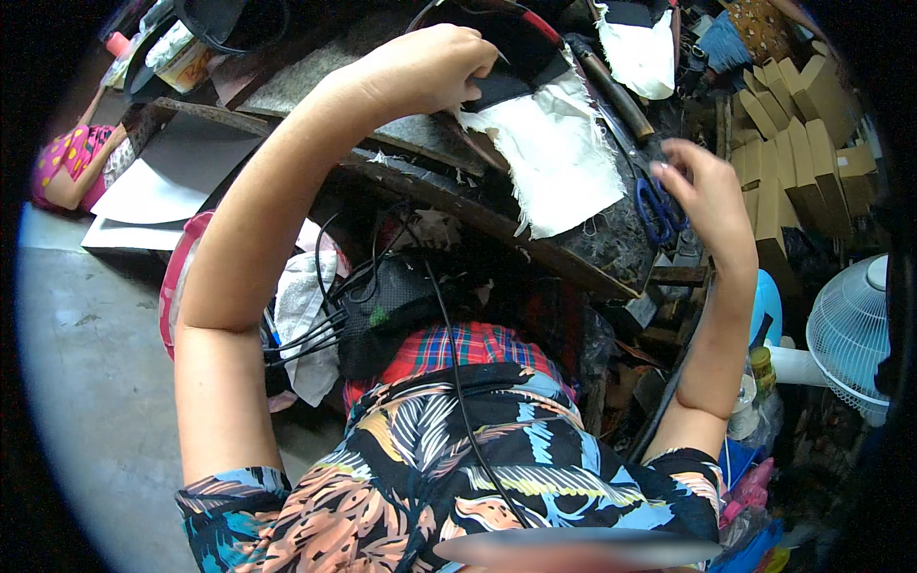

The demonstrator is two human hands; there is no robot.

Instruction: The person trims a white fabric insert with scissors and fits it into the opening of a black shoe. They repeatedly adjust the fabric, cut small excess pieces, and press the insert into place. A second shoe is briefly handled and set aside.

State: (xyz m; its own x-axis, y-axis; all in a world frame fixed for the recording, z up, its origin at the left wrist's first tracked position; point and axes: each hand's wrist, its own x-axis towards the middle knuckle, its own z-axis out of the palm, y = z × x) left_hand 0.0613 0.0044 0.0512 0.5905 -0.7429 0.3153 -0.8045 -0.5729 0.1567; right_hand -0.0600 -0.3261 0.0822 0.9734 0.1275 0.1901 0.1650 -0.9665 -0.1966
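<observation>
My left hand point(444, 72) is raised over the work bench point(607, 244), its fingers curled together at the upper left edge of a white cloth piece with frayed edges point(559, 158). Black material point(506, 84) adjoins that cloth at the top, partly behind my fingers. Whatever the fingertips pinch is too small to make out. My right hand point(705, 186), slightly smeared, hovers at the bench's right side with thumb and fingers apart and nothing visible in them. Just left of it lie scissors with dark blue handles point(657, 212), blades toward the cloth.
A dark rod-like tool point(616, 95) lies beside the cloth, with another white piece point(638, 57) beyond it. Folded brown cardboard boxes point(798, 143) stack up at right, above a white-caged fan point(855, 325). Another person's arm point(81, 181) shows at far left, near white sheets point(158, 191).
</observation>
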